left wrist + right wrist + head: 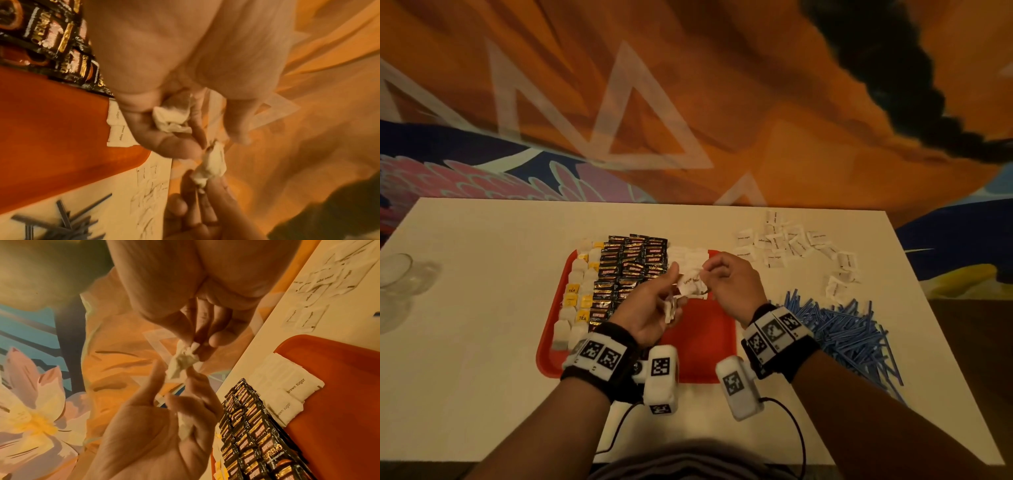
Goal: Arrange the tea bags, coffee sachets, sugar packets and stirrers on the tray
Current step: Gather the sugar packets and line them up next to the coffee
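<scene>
Head view: above the red tray (pixel 709 342) on the desk (pixel 482 308), left hand (pixel 650 308) and right hand (pixel 732 281) both pinch one sugar packet (pixel 690 284). Left wrist view: the left grip's curled fingers also hold spare packets (pixel 170 118). Right wrist view: the right grip's fingertips (pixel 205 352) are closed on the shared packet.

Orange mural wall (pixel 722 102), white table (pixel 482 308)

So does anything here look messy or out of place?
Yes: the blue stirrers lie in a tangled heap on the table, off the red tray, and loose sugar packets are scattered beyond it, unlike the neat rows of coffee sachets.
</scene>
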